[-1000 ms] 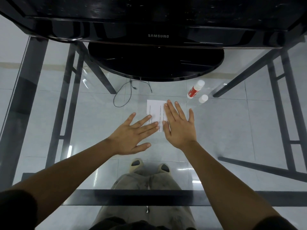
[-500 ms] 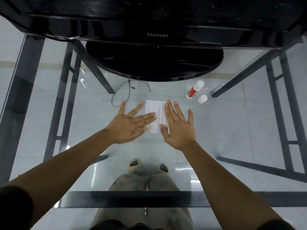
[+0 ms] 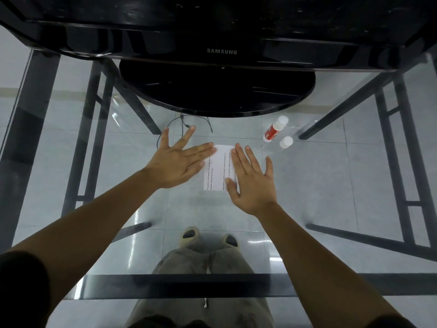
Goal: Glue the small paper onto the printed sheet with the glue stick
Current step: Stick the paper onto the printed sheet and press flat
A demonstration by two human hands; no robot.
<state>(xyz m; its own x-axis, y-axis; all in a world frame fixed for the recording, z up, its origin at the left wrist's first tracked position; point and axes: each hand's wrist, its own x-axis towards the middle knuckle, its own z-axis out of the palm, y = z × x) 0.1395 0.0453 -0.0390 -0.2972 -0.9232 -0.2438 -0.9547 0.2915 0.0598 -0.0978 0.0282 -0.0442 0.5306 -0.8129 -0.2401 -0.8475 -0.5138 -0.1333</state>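
Observation:
A white printed sheet [image 3: 218, 168] lies flat on the glass table [image 3: 331, 185], with lines of text running along it. My right hand [image 3: 253, 181] rests flat on its right part, fingers spread. My left hand [image 3: 179, 162] lies flat with its fingertips over the sheet's upper left edge, thumb and fingers apart. Which part is the small paper I cannot tell. The red and white glue stick [image 3: 274, 131] lies on its side at the back right, and its white cap [image 3: 286, 142] stands beside it.
A black Samsung monitor [image 3: 222, 52] on a round base [image 3: 217, 91] stands at the back of the table. Through the glass I see dark table legs, a thin cable [image 3: 182, 124] on the tiled floor, and my own legs and shoes.
My left hand slid away from me along the sheet's left side, from near its lower edge to its upper edge. My right hand stayed pressed flat on the sheet.

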